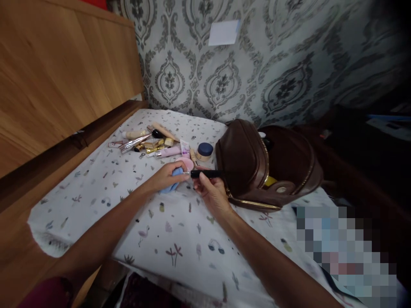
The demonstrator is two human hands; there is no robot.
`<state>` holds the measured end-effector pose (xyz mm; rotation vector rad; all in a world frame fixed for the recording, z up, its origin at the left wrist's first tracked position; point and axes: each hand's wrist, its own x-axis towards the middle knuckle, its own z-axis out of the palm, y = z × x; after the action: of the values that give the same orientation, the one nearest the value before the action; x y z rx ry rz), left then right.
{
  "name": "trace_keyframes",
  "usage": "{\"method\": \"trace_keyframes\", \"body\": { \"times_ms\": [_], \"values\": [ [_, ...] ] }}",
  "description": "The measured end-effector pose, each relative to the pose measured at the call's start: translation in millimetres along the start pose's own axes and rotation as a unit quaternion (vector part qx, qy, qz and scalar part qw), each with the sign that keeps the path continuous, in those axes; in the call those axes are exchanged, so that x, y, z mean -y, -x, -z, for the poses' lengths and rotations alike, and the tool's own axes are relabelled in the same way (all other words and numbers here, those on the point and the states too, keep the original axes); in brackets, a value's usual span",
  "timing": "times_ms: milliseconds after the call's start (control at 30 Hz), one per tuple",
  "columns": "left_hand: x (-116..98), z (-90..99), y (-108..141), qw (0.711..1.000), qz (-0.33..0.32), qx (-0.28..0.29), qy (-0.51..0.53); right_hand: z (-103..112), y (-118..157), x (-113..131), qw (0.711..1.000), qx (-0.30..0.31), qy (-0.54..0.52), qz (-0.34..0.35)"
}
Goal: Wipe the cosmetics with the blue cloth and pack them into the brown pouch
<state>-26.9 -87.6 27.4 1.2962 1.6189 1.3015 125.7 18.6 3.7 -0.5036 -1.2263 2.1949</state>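
My right hand (213, 192) is closed around a slim black cosmetic tube (207, 174), held level, with its lighter end pointing left. My left hand (168, 174) is closed on a light blue cloth (171, 187), its fingertips at that lighter end of the tube. Whether the cloth touches the tube I cannot tell. Just behind the left fingers lies a round pink item (186, 163). A small jar with a dark blue lid (205, 149) stands behind the tube. To the right, an unzipped brown leather bag (240, 149) sits close to my right hand.
Several cosmetics, among them a pink tube (168, 152) and a silver tube (135, 143), lie in a pile at the back left. A patterned white sheet (173, 231) covers the surface. A wooden cabinet (67, 64) borders the left; a patterned wall (221, 81) rises behind.
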Motion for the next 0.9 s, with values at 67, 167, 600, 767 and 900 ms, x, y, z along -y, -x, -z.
{"method": "trace_keyframes", "body": {
  "times_ms": [67, 167, 600, 767, 900],
  "values": [
    [3.9, 1.2, -1.2, 1.0, 0.011, 0.003, 0.006, 0.3, 0.4, 1.5, 1.0, 0.007, 0.001, -0.01],
    [8.8, 2.3, -2.4, 0.999, 0.028, 0.019, 0.009, 1.3, -0.5, 2.7, 1.0, 0.008, 0.003, -0.023],
    [-1.2, -7.6, -4.0, 0.998, 0.008, -0.003, -0.06, 0.8, -5.5, 4.1, 0.998, -0.042, 0.019, -0.037],
    [-5.8, -9.0, -3.5, 0.995, -0.001, 0.006, -0.095, 2.2, -5.8, 2.9, 0.998, -0.043, 0.023, -0.033],
    [-5.3, -12.1, -3.3, 0.993, -0.019, 0.012, -0.113, 3.4, -6.2, 3.7, 0.999, -0.027, 0.024, -0.028]
  ]
}}
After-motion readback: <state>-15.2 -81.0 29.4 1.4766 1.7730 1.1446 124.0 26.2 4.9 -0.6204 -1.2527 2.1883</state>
